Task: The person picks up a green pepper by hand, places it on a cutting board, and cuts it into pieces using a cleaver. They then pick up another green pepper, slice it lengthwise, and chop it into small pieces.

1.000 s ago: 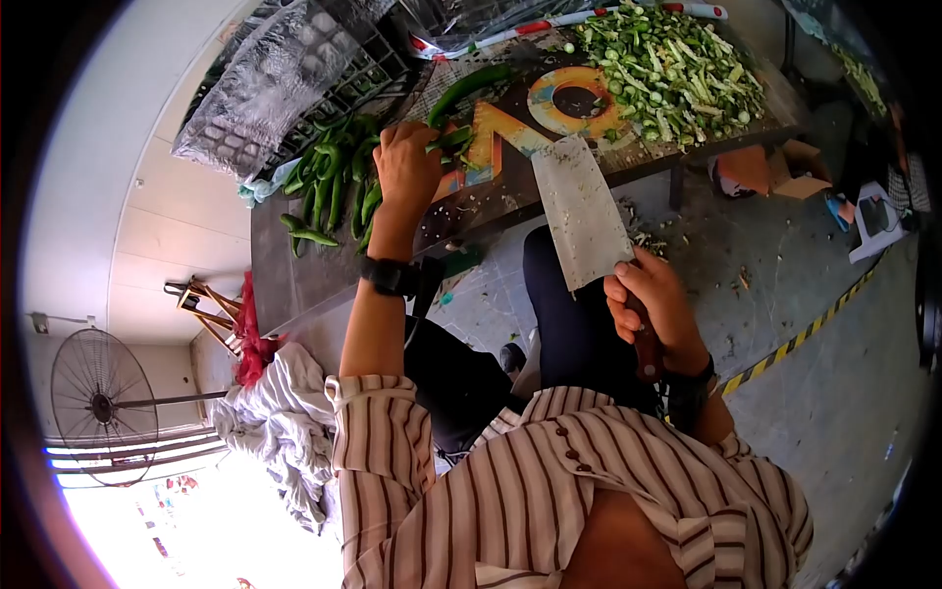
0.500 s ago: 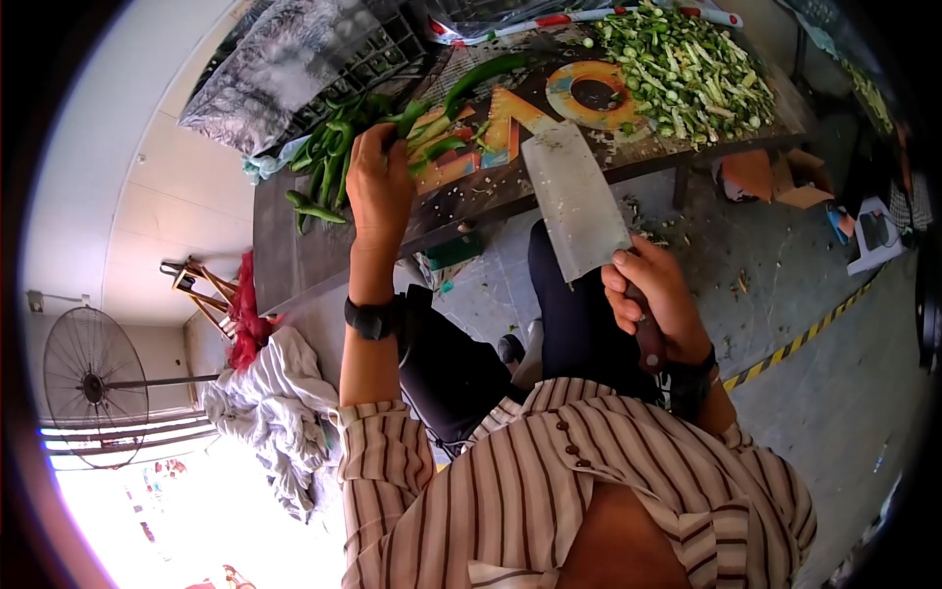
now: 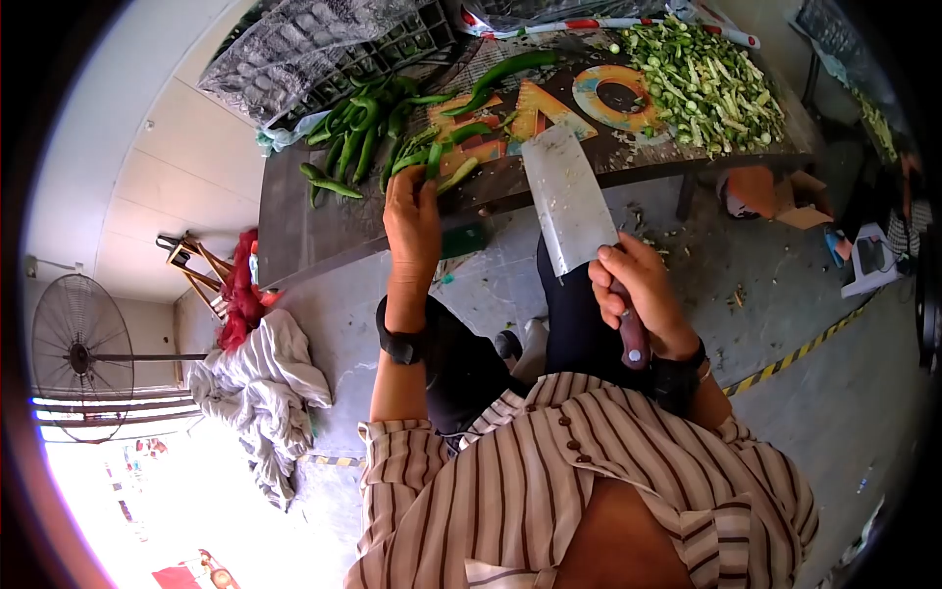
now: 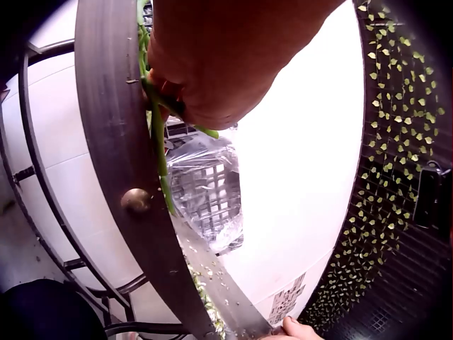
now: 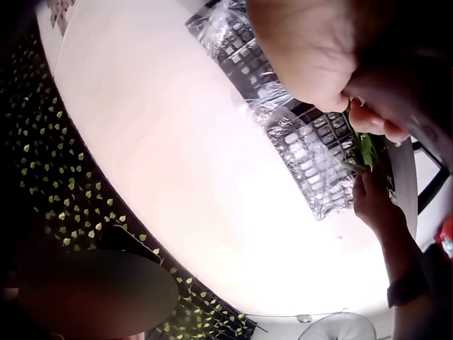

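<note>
My left hand [image 3: 412, 224] is at the table's front edge, its fingertips pinching a green pepper [image 3: 433, 161]. In the left wrist view this green pepper [image 4: 202, 127] crosses beside the fingers. Whole green peppers [image 3: 363, 123] lie in a heap just beyond that hand, and one long pepper [image 3: 515, 71] rests farther back. Gripped by its wooden handle in my right hand [image 3: 643, 285], a cleaver [image 3: 569, 196] points its wide, speckled blade toward the table edge. Chopped green peppers [image 3: 706, 93] are piled at the table's right end.
Plastic-wrapped black crates [image 3: 324, 59] stand at the back left of the dark table [image 3: 304, 216]. A red-and-white tube [image 3: 589, 24] runs along the back. Below the right end sits an open cardboard box [image 3: 800, 196]. A fan [image 3: 78, 355] stands at the left.
My left hand has drawn back from the pepper heap toward the table's front edge, with a pepper now in its fingers. The cleaver stays in my right hand, nearly still.
</note>
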`<state>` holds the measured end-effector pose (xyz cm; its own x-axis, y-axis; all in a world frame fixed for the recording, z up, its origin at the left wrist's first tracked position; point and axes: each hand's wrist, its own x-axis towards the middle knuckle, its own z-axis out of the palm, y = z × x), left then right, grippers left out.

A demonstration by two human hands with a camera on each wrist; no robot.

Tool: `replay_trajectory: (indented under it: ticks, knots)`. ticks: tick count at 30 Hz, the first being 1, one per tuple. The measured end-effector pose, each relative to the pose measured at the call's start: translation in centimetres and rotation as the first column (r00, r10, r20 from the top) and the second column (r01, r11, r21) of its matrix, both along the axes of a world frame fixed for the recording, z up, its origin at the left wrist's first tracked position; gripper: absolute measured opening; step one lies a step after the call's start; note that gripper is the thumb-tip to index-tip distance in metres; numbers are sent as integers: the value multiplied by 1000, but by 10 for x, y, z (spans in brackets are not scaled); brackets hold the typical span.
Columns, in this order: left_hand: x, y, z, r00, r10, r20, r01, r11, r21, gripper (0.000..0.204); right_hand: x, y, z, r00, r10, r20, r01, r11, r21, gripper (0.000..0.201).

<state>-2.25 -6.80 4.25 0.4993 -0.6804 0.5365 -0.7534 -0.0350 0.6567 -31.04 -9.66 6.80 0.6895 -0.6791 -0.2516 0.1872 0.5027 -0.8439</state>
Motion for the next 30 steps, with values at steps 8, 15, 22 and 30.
replay_trajectory:
  ticks: [8,15,22,30]
  knots:
    - [-12,1,-11,998,-47,48,50,997,-66,19,7,4,13,984,180,-15,-180,984,-19,18]
    - [-14,0,-16,998,-58,29,61,991,-120,19,20,9,6,966,256,-22,-257,965,-48,22]
    - [-16,-3,-20,993,-63,95,77,986,-146,18,16,5,10,960,240,-144,-259,956,-135,23]
    - [-22,-5,-23,994,-64,90,77,986,-147,27,13,-2,34,922,249,-295,-303,940,-154,18]
